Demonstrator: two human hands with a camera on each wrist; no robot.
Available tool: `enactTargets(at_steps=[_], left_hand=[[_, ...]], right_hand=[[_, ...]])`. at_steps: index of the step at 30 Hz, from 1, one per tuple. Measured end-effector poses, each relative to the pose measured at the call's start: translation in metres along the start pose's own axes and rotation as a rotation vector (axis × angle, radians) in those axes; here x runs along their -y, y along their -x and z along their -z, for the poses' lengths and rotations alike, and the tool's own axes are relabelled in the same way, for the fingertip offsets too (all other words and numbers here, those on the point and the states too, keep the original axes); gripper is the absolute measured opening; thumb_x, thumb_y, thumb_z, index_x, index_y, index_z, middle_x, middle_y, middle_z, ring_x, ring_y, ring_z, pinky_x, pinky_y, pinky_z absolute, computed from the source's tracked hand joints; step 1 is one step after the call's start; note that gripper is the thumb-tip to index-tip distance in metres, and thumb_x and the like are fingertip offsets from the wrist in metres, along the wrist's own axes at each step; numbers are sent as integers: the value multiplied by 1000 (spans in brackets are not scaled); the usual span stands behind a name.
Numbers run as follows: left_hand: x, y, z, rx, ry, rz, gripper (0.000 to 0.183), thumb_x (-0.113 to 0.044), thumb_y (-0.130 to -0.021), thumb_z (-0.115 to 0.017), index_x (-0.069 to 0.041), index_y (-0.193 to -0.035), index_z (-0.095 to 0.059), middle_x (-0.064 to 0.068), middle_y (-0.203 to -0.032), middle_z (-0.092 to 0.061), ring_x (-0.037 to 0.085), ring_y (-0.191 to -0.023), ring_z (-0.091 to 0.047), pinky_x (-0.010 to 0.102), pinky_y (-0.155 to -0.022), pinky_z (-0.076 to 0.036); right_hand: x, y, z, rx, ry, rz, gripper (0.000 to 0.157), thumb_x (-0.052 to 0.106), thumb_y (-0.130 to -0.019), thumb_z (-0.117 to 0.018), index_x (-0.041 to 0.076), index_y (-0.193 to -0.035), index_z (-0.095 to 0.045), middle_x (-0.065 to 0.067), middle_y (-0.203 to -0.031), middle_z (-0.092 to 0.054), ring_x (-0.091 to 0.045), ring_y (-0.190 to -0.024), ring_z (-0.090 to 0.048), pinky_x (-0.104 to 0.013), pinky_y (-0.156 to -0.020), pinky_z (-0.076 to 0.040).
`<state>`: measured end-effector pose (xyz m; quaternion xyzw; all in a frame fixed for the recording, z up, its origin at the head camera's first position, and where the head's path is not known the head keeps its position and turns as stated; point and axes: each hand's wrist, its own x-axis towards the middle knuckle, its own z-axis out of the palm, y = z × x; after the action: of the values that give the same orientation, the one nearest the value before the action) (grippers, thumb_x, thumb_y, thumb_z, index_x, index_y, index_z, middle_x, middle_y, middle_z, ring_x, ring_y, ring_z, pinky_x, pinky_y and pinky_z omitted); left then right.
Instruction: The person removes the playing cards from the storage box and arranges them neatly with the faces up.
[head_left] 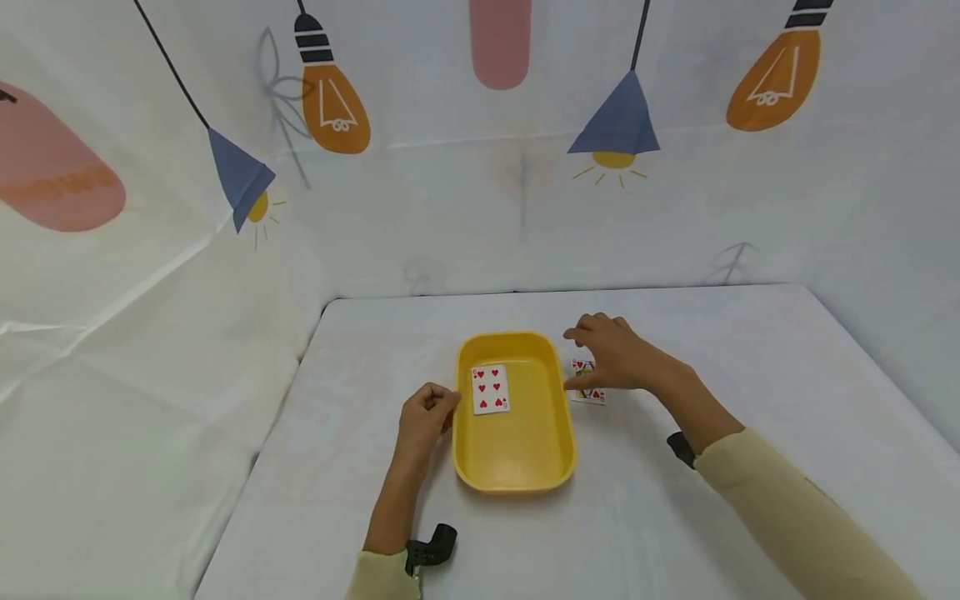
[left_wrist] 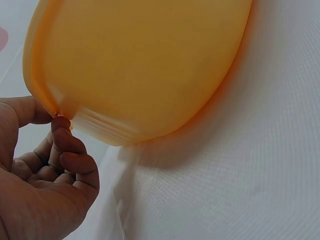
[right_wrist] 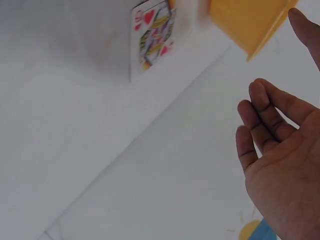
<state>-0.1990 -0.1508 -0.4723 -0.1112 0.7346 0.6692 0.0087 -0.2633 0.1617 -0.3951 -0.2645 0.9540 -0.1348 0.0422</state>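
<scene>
Left hand (head_left: 426,417) pinching yellow tray (head_left: 513,450) by rim; right hand (head_left: 618,358) hovering, fingers parted, free; hearts face card (right_wrist: 154,37) lying face-up below.

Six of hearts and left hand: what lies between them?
Only the left side of the tray, in the head view; the left hand pinches its rim, and the six of hearts lies inside.
</scene>
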Motion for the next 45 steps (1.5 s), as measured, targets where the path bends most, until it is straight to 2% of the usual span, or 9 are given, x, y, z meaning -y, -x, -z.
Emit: enactTargets(at_steps=[4,7,14,19,22,30,36,39,45], left_hand=[[-1,0,-1,4,7,-4,18,-21,-93,-71,-4,-94,-64,7,-77,-58,18,-70,-52,28,-64,-46],[-2,0,-2,10,12,-4,18,-21,-92,-72,-5,-94,-64,6,-77,-58,18,-70,-52,28,-65,-46],[-6,1,-4,13,9,9,21,-23,-92,-72,-4,-95,-64,5,-78,-57,17,-73,-52,27,-67,-47],[-6,1,-6,15,8,15,23,-24,-92,-73,-4,-96,-63,4,-75,-56,16,-70,-50,27,-64,-44],[-4,2,-8,19,15,12,23,-24,-92,-73,-4,-95,-63,4,-75,-56,16,-70,-50,27,-64,-44],[1,3,-6,19,1,-5,19,-22,-93,-71,-5,-94,-64,6,-77,-58,18,-72,-52,27,-66,-47],[0,4,-2,20,-2,-15,21,-23,-92,-72,-4,-94,-64,5,-77,-57,16,-71,-52,27,-65,-46],[-1,3,-1,17,-6,-13,22,-24,-92,-73,-4,-96,-64,5,-78,-58,17,-72,-53,27,-66,-47],[0,0,2,7,-30,5,20,-23,-93,-70,-5,-97,-64,5,-80,-58,18,-74,-53,27,-67,-47]], right_hand=[[26,-10,-2,27,6,46,81,54,-75,-83,6,-136,-59,-10,-129,-55,-27,-114,-47,-49,-103,-38],[41,-18,-8,55,26,83,78,53,-76,-83,6,-135,-60,-9,-127,-55,-25,-115,-47,-45,-102,-39],[56,-42,-27,114,75,145,77,53,-77,-82,4,-132,-61,-9,-125,-56,-26,-115,-48,-44,-103,-38],[60,-58,-43,177,109,97,78,58,-75,-82,8,-131,-62,-10,-129,-54,-27,-123,-46,-46,-112,-29],[61,-64,-50,200,126,63,74,60,-73,-82,11,-126,-64,-7,-127,-54,-25,-121,-45,-46,-113,-27],[64,-72,-59,228,158,47,69,62,-71,-82,13,-116,-64,-4,-120,-53,-25,-119,-45,-47,-112,-27],[65,-71,-55,210,173,64,74,64,-71,-80,13,-121,-63,-4,-124,-53,-25,-121,-45,-46,-110,-29],[66,-67,-47,192,179,84,79,65,-72,-79,12,-128,-62,-6,-129,-53,-25,-122,-44,-45,-107,-31],[65,-55,-27,127,163,128,82,64,-72,-79,11,-132,-61,-8,-128,-52,-25,-117,-45,-46,-104,-33]])
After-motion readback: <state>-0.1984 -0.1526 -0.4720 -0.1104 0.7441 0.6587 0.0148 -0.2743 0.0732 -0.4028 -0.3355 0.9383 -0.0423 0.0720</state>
